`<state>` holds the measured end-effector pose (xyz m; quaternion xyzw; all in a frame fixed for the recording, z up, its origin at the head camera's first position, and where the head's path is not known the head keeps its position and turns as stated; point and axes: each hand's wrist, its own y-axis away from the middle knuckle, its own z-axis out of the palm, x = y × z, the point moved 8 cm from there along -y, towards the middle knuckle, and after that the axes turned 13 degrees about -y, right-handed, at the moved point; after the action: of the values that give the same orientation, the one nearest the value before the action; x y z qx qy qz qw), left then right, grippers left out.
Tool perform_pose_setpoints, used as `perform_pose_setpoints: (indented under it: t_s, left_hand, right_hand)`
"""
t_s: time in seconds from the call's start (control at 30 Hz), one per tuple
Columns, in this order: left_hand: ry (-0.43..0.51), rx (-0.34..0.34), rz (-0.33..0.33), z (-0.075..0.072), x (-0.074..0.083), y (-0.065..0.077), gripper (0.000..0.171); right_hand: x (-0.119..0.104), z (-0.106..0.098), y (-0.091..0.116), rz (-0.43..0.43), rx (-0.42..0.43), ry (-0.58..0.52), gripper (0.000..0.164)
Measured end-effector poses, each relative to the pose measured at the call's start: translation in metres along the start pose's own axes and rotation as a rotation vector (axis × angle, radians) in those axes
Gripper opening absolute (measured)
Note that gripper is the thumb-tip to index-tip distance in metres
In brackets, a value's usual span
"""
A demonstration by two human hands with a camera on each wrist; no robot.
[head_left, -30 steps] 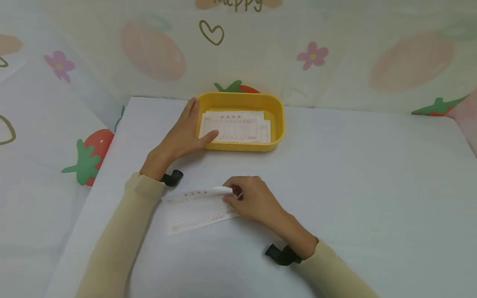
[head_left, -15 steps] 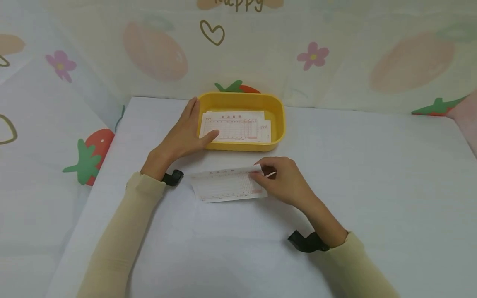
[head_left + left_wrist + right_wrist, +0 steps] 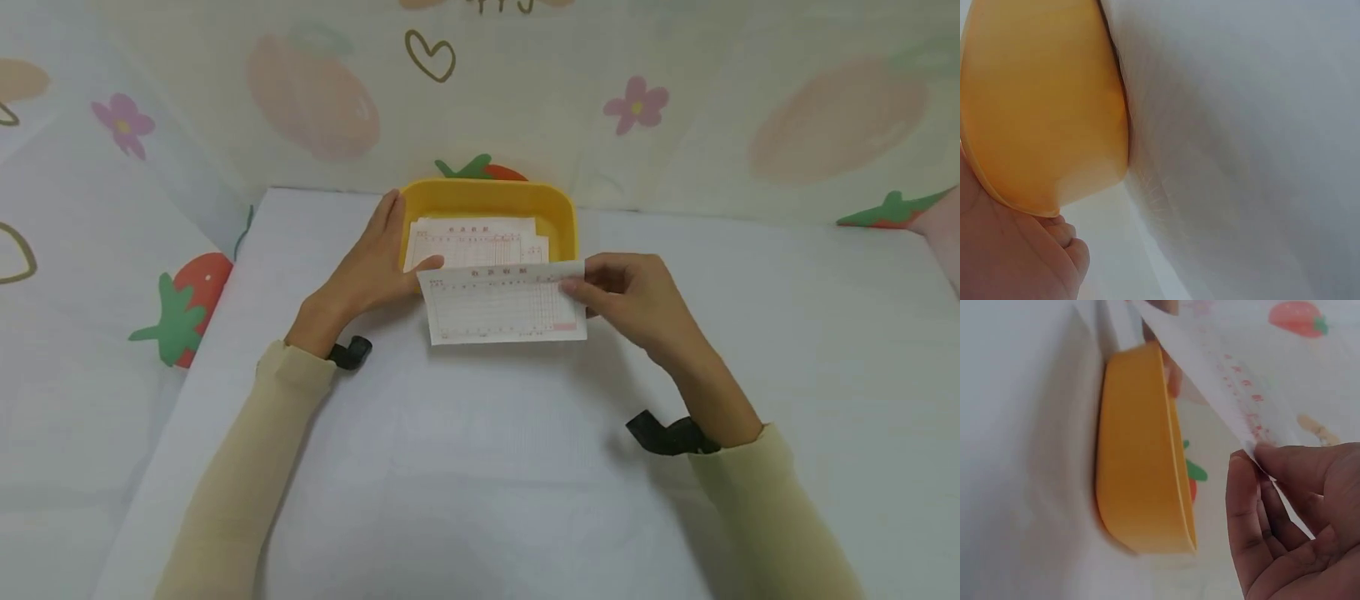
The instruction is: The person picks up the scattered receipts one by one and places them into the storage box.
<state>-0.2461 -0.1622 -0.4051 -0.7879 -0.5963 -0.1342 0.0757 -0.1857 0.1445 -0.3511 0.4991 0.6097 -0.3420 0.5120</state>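
Note:
A yellow plastic basket (image 3: 491, 196) stands at the back of the table with several printed paper slips (image 3: 472, 242) lying in it. My left hand (image 3: 363, 271) holds its left end, fingers along the outer side and thumb over the front rim. Between thumb and fingers, my right hand (image 3: 637, 300) pinches the right end of a white receipt slip (image 3: 491, 308) printed in red. That slip is raised in front of the basket and hides much of its front wall. In the right wrist view the slip (image 3: 1204, 369) slants up beside the basket (image 3: 1138, 456).
White cloth covers the table (image 3: 480, 467). A patterned curtain (image 3: 517, 92) with strawberries and flowers hangs right behind the basket. Black wrist straps (image 3: 667, 433) sit below both hands.
My right hand has lifted the slip off the table and carried it up and right to the front of the basket. The left hand has stayed on the basket.

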Motion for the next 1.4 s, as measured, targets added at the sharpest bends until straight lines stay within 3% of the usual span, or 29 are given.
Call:
perform_pose_setpoints:
  t_s: [0.17, 0.3, 0.67, 1.03, 1.2, 1.4]
  left_hand:
    - [-0.008, -0.006, -0.008, -0.005, 0.0, 0.001, 0.108]
    - [-0.013, -0.026, -0.029, -0.004, -0.001, 0.002, 0.112]
    - [-0.009, -0.04, -0.03, 0.004, 0.003, 0.002, 0.113]
    - [-0.024, -0.044, -0.03, 0.005, 0.006, 0.003, 0.113]
    - [-0.033, -0.043, -0.017, 0.006, 0.008, 0.003, 0.113]
    - [-0.043, -0.038, 0.003, 0.006, 0.009, 0.002, 0.113]
  right_hand:
    - [-0.008, -0.022, -0.018, 0.001, 0.075, -0.084, 0.035]
    - [-0.009, -0.03, -0.034, 0.029, 0.124, -0.081, 0.036]
    - [-0.005, -0.018, -0.069, 0.04, 0.133, 0.013, 0.034]
    - [-0.007, -0.004, -0.083, -0.062, 0.132, 0.292, 0.032]
    - [-0.008, -0.006, -0.08, -0.072, 0.167, 0.321, 0.04]
    - [-0.013, -0.019, -0.069, -0.139, 0.261, 0.271, 0.044]
